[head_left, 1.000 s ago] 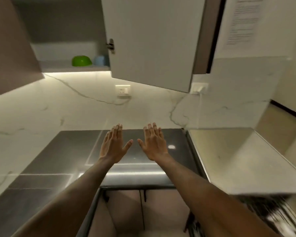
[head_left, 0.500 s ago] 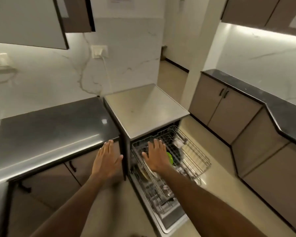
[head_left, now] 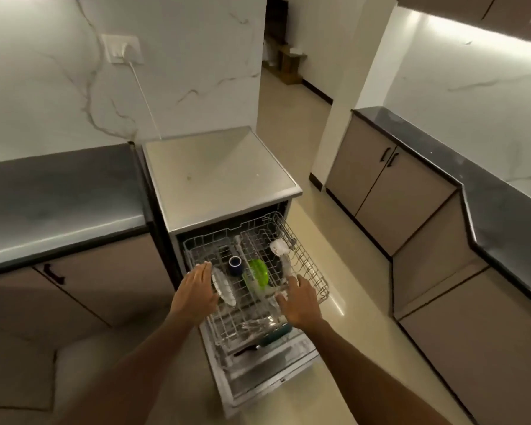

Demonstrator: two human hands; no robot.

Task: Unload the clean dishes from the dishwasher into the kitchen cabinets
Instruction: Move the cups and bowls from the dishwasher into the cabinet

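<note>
The dishwasher [head_left: 218, 179] stands open with its wire upper rack [head_left: 313, 271] pulled out. In the rack I see a green bowl [head_left: 259, 273], a dark blue cup [head_left: 235, 265], a clear glass plate [head_left: 223, 286] on edge and a clear glass [head_left: 281, 251] lying at the right. My left hand [head_left: 196, 291] hovers flat over the rack's left side, next to the glass plate. My right hand [head_left: 299, 302] hovers over the rack's front right, fingers straight. Neither hand holds anything. More glassware and a teal-handled utensil [head_left: 273, 335] lie in the lower rack.
A dark countertop [head_left: 59, 191] with lower cabinets runs left of the dishwasher. Another dark counter [head_left: 472, 191] with cabinets lines the right side across a beige floor. The dishwasher door [head_left: 273, 372] lies folded down toward me. A wall socket [head_left: 123, 50] with a cord sits above.
My view has swung from the upper cabinet and counter down to the open dishwasher. Both hands have moved from over the counter to above the pulled-out rack.
</note>
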